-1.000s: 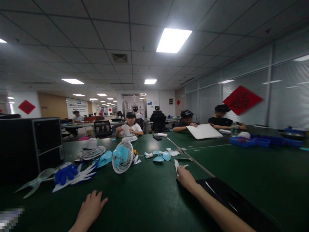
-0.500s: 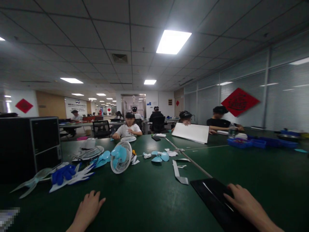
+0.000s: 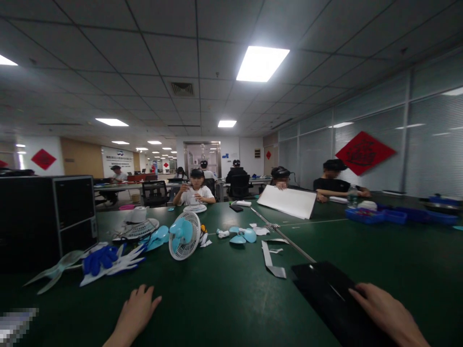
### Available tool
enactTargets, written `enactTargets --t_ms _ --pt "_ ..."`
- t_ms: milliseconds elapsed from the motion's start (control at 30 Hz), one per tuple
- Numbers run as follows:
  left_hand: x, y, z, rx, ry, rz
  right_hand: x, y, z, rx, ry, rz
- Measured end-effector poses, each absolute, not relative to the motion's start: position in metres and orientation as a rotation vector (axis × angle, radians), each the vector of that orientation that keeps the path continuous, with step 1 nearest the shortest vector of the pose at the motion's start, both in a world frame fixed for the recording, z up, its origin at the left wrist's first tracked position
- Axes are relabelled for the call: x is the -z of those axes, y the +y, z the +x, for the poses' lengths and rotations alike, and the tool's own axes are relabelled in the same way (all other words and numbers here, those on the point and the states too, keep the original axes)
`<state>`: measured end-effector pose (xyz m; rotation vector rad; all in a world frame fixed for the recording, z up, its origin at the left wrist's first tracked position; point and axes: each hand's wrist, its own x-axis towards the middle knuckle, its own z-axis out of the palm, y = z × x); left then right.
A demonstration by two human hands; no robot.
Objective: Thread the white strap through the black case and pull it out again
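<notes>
My left hand [image 3: 137,308] rests palm down on the green tabletop [image 3: 217,299], its thumb apart from the loosely bent fingers and nothing in it. At the right, a flat black panel [image 3: 321,294] with a bright reflected streak lies at a slant. My right hand [image 3: 383,308] grips the panel's right edge, thumb on top; the other fingers are partly hidden. Ahead of my left hand stands a round white fan grille with blue blades [image 3: 184,236]. Blue-and-white gloves [image 3: 108,262] and a clear three-bladed fan blade [image 3: 58,270] lie to the left.
A black computer case [image 3: 47,217] stands at the left. Past the panel are grey strips [image 3: 271,262], a metal rod [image 3: 289,241] and loose blue fan blades [image 3: 242,235]. Across the table, co-workers sit near a white board [image 3: 287,201] and blue trays [image 3: 365,215].
My right hand has shifted to the panel's right edge, and the panel has turned slightly. The view has swung a little left. My left hand stays on the table.
</notes>
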<state>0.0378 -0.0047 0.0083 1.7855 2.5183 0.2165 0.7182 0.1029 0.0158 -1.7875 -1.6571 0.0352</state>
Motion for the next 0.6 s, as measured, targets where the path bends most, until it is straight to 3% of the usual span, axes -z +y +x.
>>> enactTargets --t_ms 133,300,467,600 --pt "-0.009 -0.005 0.038 -0.238 2.511 1.79 -0.047 0.09 0.685 -0.047 -1.703 -1.706" --pt "-0.006 -0.006 0.035 -0.314 2.52 1.767 -0.089 0.069 0.575 -0.15 -2.115 -1.369" --pt "-0.007 -0.004 0.036 -0.36 2.519 1.74 -0.088 0.055 0.458 -0.204 -2.485 -1.098" --pt "-0.015 -0.004 0.052 -0.591 2.364 1.839 -0.076 0.057 0.397 -0.281 -2.657 -0.918"
